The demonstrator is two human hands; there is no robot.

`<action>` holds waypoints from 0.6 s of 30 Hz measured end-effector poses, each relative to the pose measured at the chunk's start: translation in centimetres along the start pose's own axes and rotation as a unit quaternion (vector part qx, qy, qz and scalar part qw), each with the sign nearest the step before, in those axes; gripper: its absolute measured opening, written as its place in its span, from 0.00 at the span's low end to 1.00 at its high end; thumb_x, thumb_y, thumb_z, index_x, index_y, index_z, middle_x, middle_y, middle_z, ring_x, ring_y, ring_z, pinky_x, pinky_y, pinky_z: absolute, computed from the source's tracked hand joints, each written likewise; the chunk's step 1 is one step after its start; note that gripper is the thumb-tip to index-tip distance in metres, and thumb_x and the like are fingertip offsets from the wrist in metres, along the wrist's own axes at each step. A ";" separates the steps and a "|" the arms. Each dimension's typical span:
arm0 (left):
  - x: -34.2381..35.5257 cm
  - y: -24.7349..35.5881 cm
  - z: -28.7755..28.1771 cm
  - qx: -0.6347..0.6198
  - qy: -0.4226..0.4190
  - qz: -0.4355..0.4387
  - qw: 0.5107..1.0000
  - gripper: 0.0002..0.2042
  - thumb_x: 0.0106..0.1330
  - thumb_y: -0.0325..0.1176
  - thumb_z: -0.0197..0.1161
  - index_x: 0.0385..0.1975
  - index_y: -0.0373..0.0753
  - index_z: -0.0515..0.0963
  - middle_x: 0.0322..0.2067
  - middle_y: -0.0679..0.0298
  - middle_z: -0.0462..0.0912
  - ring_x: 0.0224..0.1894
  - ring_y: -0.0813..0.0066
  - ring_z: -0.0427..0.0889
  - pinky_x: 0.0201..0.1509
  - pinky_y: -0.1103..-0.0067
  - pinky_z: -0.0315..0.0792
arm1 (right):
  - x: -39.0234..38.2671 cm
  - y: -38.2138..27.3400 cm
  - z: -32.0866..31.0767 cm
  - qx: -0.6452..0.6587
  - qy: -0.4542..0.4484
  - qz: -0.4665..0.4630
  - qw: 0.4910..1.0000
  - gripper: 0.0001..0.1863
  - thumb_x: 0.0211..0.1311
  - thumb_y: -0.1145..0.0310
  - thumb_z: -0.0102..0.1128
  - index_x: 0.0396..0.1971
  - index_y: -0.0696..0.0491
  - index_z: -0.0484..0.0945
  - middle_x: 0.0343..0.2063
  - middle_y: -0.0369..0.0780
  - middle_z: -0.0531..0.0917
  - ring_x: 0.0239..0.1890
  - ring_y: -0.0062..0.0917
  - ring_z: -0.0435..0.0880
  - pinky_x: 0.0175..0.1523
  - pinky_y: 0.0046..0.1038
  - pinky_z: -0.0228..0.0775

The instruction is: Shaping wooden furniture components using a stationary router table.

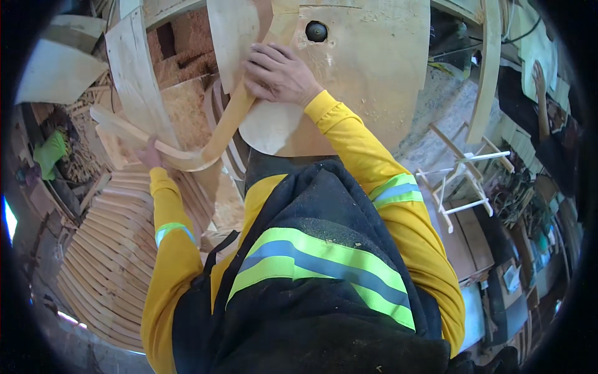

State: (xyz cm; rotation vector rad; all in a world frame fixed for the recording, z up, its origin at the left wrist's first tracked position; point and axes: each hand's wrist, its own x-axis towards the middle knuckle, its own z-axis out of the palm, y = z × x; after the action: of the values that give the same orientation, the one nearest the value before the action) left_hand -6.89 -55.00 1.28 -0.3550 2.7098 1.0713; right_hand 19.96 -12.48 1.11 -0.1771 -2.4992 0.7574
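Nearest us: dark vest (311, 324) w/ lime-and-grey bands, filling lower ctr and hiding whatever's under it. We see L hand (149, 153) closed round the L arm of a bent wooden piece (225, 126); its fingers are partly hidden. R hand (283, 73) lies palm-down over the other arm, fingers curled across it. Piece sits at bench's near L edge, bend toward us; can't tell if pale wood past R hand is same pc.

Bench top (374, 87) has a rough hole w/ dark round spindle (317, 31) inside; shavings around. L of it, a boarded bay holds reddish sawdust (193, 37), partly blocked by a plank (138, 75).

Lower L: big stack of curved slats (112, 249), partly covered by L sleeve (168, 249). R side: small stick frame (464, 168), tilted. Far L, green cloth (51, 153); far R, another person's hand (539, 78), rest of them dim, cut off by rim.
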 end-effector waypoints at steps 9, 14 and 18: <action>-3.8 1.5 1.4 -0.040 0.008 0.008 0.999 0.49 0.54 0.25 0.74 0.75 0.24 0.50 0.64 0.46 0.71 0.61 0.56 0.76 0.65 0.69 0.72 | -0.2 0.4 -0.5 -0.029 0.003 0.002 1.000 0.12 0.63 0.56 0.62 0.38 0.48 0.79 0.46 0.35 0.82 0.55 0.27 0.81 0.61 0.33 0.71; -3.7 1.0 1.4 -0.078 -0.012 0.004 0.997 0.46 0.55 0.24 0.74 0.74 0.29 0.54 0.64 0.48 0.72 0.61 0.56 0.76 0.66 0.68 0.72 | -0.3 0.5 -0.7 -0.022 0.002 -0.002 1.000 0.10 0.62 0.58 0.62 0.36 0.48 0.79 0.44 0.35 0.82 0.55 0.27 0.81 0.60 0.32 0.71; -3.4 0.3 1.4 -0.073 -0.022 0.005 0.997 0.43 0.55 0.25 0.74 0.73 0.31 0.58 0.63 0.50 0.73 0.60 0.57 0.76 0.65 0.68 0.72 | -0.5 0.5 -0.8 -0.021 -0.027 0.021 0.999 0.12 0.61 0.58 0.64 0.40 0.47 0.82 0.47 0.36 0.83 0.60 0.29 0.80 0.66 0.37 0.68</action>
State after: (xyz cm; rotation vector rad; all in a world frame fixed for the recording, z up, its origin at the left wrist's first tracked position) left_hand -3.63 -53.28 1.43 -0.3373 2.6039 1.2693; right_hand 20.75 -11.86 1.17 -0.2264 -2.5721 0.7352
